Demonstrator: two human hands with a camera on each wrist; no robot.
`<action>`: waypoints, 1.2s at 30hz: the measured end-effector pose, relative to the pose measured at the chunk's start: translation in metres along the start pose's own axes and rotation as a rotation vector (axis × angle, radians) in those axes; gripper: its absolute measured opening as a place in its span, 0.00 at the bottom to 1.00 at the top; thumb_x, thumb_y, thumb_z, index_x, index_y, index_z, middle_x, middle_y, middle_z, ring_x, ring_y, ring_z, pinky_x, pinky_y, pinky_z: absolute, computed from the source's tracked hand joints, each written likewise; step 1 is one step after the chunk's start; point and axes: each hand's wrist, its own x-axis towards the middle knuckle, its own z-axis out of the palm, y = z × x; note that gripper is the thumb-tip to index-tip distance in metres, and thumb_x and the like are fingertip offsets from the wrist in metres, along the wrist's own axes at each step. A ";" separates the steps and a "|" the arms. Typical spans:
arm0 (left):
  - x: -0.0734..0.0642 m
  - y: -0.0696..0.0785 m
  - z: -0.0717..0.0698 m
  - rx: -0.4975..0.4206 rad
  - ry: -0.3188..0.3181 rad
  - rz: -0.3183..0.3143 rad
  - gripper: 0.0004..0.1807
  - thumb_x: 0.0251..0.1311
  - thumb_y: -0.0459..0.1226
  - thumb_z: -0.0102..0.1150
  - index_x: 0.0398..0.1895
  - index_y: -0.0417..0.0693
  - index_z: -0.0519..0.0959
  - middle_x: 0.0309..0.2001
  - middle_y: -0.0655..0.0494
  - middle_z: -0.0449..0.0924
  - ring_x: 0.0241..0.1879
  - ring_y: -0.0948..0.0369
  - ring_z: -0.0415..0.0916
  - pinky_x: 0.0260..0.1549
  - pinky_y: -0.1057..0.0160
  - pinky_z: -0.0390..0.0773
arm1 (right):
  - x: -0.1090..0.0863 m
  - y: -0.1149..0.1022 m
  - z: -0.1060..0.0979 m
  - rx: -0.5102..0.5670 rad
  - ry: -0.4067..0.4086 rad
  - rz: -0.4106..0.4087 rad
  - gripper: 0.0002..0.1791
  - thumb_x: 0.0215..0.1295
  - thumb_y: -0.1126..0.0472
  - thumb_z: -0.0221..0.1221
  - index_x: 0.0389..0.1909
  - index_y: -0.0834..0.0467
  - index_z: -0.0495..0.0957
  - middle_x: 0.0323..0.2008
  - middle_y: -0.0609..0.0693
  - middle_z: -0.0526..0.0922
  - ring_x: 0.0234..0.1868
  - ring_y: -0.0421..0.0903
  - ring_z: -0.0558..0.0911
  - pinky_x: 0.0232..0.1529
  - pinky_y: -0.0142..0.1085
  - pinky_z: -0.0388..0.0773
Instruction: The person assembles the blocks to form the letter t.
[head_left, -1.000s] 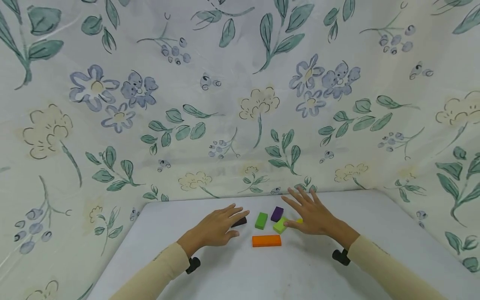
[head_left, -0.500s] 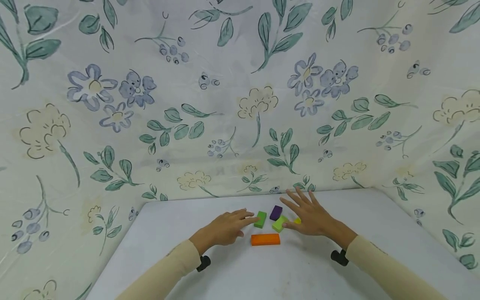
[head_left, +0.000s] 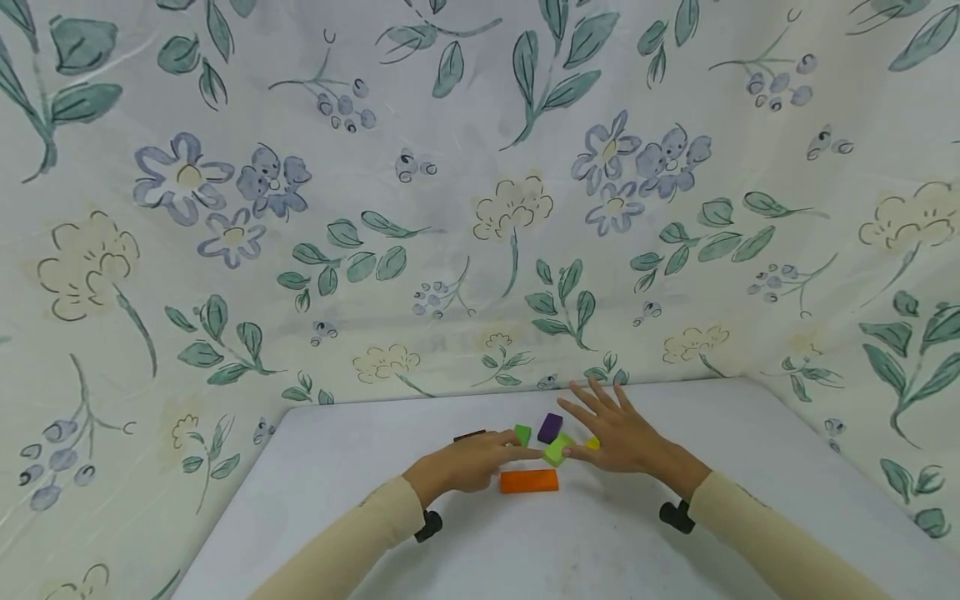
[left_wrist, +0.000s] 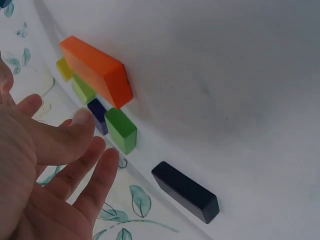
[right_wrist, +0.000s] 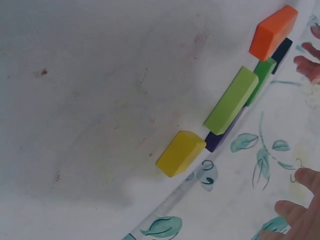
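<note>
My left hand (head_left: 474,461) is over the table with its index finger stretched toward the light green block (head_left: 556,451). It partly covers the green block (head_left: 522,433) and the dark block (head_left: 469,435). In the left wrist view, its fingers hold nothing, and the dark block (left_wrist: 185,192) lies apart from the others. Just in front of that hand lies the orange block (head_left: 529,481). My right hand (head_left: 621,435) hovers with spread fingers, its thumb beside the light green block, overlapping the yellow block (head_left: 593,443). Farther back sits the purple block (head_left: 550,427).
A white table (head_left: 600,550) carries all the blocks, which are grouped toward its far edge. Behind it hangs a floral cloth (head_left: 450,208) that also runs down both sides. Dark wrist cameras show below each sleeve.
My left hand has moved to the right, from beside the dark block across the green one toward the light green one. The right hand and the blocks stay in place.
</note>
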 end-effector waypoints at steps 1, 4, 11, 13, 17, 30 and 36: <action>0.002 0.002 0.000 0.002 -0.008 0.004 0.44 0.60 0.23 0.62 0.73 0.73 0.66 0.64 0.59 0.74 0.58 0.61 0.76 0.55 0.67 0.80 | 0.000 0.000 0.001 0.000 -0.002 -0.001 0.44 0.62 0.29 0.57 0.75 0.46 0.63 0.77 0.56 0.58 0.78 0.67 0.53 0.71 0.72 0.44; 0.007 0.004 0.002 0.004 -0.028 0.019 0.45 0.58 0.20 0.61 0.71 0.75 0.68 0.64 0.60 0.73 0.58 0.61 0.76 0.55 0.66 0.80 | 0.000 0.001 0.002 0.009 -0.008 -0.006 0.43 0.62 0.30 0.57 0.75 0.47 0.64 0.77 0.56 0.58 0.78 0.67 0.52 0.70 0.73 0.45; 0.017 0.003 0.005 0.015 -0.083 0.056 0.44 0.59 0.22 0.62 0.70 0.77 0.68 0.66 0.61 0.70 0.57 0.61 0.74 0.55 0.64 0.80 | 0.000 0.001 0.005 0.021 -0.017 -0.015 0.43 0.64 0.31 0.56 0.75 0.46 0.63 0.78 0.56 0.57 0.78 0.66 0.51 0.70 0.73 0.47; 0.019 0.004 0.006 0.001 -0.117 0.044 0.45 0.60 0.23 0.62 0.70 0.80 0.67 0.67 0.61 0.69 0.57 0.61 0.74 0.53 0.64 0.81 | -0.001 0.001 0.005 0.026 -0.020 -0.016 0.42 0.64 0.31 0.56 0.75 0.46 0.63 0.78 0.56 0.57 0.78 0.67 0.51 0.69 0.73 0.47; 0.020 0.007 0.004 -0.034 -0.190 -0.012 0.49 0.59 0.22 0.61 0.70 0.87 0.64 0.70 0.63 0.65 0.62 0.59 0.71 0.54 0.59 0.81 | -0.002 -0.001 0.006 0.036 -0.034 -0.011 0.42 0.64 0.32 0.57 0.75 0.47 0.63 0.78 0.56 0.57 0.78 0.67 0.51 0.70 0.73 0.46; 0.036 0.006 -0.006 -0.105 -0.319 -0.003 0.52 0.56 0.39 0.73 0.75 0.86 0.52 0.76 0.62 0.55 0.72 0.52 0.59 0.66 0.44 0.71 | -0.002 0.001 0.011 0.038 -0.054 -0.003 0.41 0.64 0.31 0.56 0.75 0.45 0.63 0.78 0.55 0.57 0.78 0.66 0.52 0.70 0.73 0.47; 0.044 0.002 -0.002 -0.201 -0.324 0.069 0.44 0.61 0.39 0.68 0.76 0.79 0.58 0.75 0.61 0.56 0.70 0.58 0.60 0.69 0.50 0.68 | -0.002 0.000 0.011 0.037 -0.052 0.001 0.41 0.64 0.32 0.57 0.75 0.45 0.63 0.78 0.55 0.58 0.78 0.66 0.53 0.69 0.73 0.48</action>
